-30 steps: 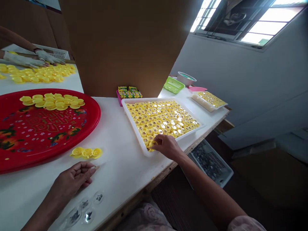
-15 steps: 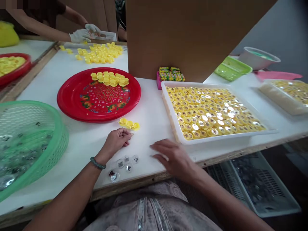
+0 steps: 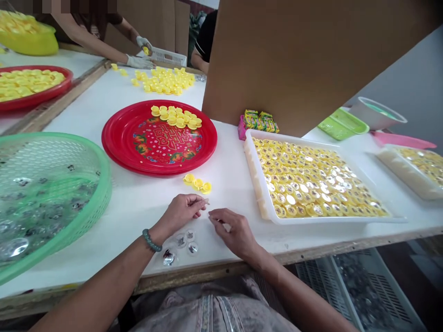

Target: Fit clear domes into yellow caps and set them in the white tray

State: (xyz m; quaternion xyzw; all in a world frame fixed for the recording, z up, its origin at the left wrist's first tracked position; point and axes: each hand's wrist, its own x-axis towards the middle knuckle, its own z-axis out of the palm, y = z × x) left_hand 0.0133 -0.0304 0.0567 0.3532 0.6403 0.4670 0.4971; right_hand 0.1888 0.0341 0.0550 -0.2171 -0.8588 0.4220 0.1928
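My left hand (image 3: 183, 211), with a green beaded bracelet on its wrist, is closed in a pinch; whatever sits at its fingertips is too small to make out. Close by on the right, my right hand (image 3: 233, 228) has thumb and forefinger together, their contents hidden. The fingertips of both hands nearly meet above the white tabletop. Several clear round discs with dark printed pictures (image 3: 193, 248) lie between my forearms near the table edge. A short row of yellow hat-shaped plastic pieces (image 3: 197, 183) rests just beyond my left hand.
A red patterned tray (image 3: 121, 159) holds more yellow pieces. Left stands a green mesh basket (image 3: 100, 184) of clear discs; right, a white tray (image 3: 256, 180) full of yellow pieces with shiny round tops. Behind are a cardboard panel (image 3: 277, 60) and a co-worker's gloved hands (image 3: 140, 61).
My right hand has moved left and up towards my left hand, its fingers closing. The rightmost clear disc no longer shows on the table. The camera view has shifted left.
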